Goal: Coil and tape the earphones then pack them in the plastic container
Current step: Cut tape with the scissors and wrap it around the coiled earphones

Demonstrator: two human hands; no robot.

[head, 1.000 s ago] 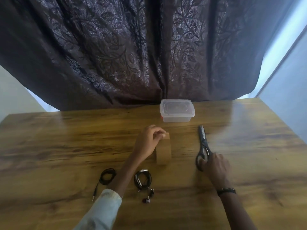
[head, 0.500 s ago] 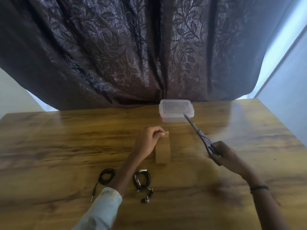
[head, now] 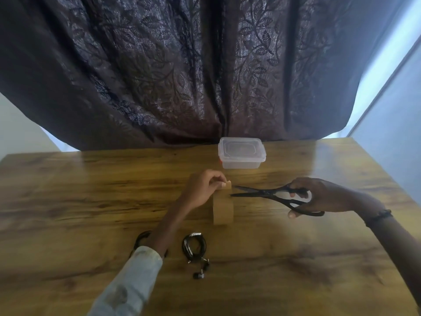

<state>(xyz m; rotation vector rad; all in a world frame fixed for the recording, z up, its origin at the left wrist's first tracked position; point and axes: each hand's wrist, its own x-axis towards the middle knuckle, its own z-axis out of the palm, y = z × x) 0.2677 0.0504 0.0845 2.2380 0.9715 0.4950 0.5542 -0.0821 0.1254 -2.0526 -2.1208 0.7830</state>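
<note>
Scissors (head: 268, 193) gripped in the right hand (head: 319, 197) gape beside brown tape (head: 223, 206) pinched up by the left hand (head: 202, 190), near coiled earphones (head: 193, 246) on the counter (head: 296, 258), so a crooked snip could nick fingers.

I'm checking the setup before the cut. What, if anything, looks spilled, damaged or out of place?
Nothing stands out. The plastic container sits upright with its lid on, the coiled earphones lie tidy, and the scissors meet the tape cleanly.

container (head: 241, 156) behind tape (head: 223, 208)
</note>
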